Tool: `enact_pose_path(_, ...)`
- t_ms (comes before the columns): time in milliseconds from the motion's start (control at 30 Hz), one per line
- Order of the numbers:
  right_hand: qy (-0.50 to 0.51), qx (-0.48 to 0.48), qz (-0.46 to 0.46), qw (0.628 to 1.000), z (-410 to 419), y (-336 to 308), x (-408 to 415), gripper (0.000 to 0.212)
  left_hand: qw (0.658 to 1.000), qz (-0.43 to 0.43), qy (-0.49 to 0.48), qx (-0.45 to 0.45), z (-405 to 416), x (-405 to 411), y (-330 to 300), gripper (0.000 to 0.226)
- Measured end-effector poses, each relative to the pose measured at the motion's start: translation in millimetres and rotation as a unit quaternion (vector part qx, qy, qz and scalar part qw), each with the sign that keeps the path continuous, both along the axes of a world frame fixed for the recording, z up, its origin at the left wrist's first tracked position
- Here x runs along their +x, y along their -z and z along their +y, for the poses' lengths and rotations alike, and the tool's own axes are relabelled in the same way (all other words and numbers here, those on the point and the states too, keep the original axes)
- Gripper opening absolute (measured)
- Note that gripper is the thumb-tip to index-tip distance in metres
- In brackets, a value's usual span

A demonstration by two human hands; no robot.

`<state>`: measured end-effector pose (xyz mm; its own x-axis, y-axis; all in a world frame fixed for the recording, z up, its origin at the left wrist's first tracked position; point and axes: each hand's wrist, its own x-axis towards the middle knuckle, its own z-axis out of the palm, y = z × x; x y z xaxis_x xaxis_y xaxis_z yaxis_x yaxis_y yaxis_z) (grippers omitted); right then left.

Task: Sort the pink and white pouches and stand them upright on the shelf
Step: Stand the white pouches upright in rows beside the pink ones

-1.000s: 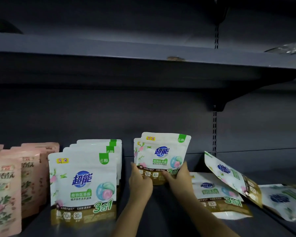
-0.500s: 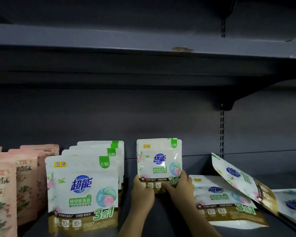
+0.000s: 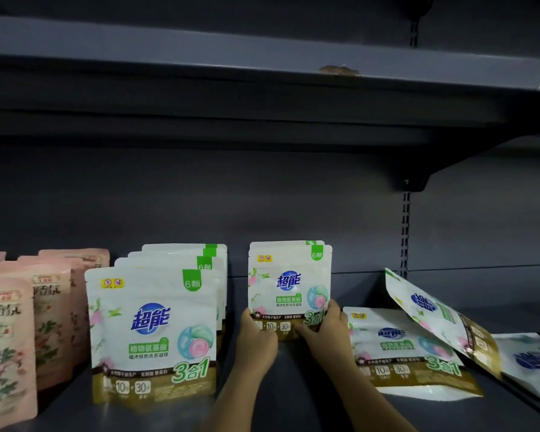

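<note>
Closest to me on the shelf is the front white row, standing upright, with pink pouches lined up to its left. Further in, my left hand and right hand both pinch the bottom of an upright white pouch, looks like two or three stacked together, hard to say. To the right, loose pouches lie flat or tilted.

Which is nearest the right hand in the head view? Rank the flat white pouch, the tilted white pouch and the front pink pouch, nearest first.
1. Flat white pouch: lying on the shelf just right of the right hand.
2. Tilted white pouch: leaning further right, beyond the flat one.
3. Front pink pouch: upright at the far left edge.
</note>
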<state>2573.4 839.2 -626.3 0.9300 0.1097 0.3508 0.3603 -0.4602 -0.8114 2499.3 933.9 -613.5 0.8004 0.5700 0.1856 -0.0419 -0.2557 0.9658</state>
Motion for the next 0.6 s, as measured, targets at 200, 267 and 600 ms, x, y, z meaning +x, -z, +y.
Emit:
enact_pose_path(200,-0.005,-0.001,0.005,1.000,-0.1,1.3,2.8,0.078,1.000,-0.005,0.014,0.008,2.0,1.8,1.5,0.052)
enact_pose_path(267,-0.009,0.000,0.007,1.000,-0.2,2.2,4.5,0.077,1.000,-0.001,0.014,0.014,2.9,1.0,2.1,0.053)
enact_pose_path(600,0.036,0.050,-0.058,0.996,-3.6,-9.3,-16.8,0.065,0.982,-0.073,-0.074,0.159,-4.8,11.3,15.1,0.068)
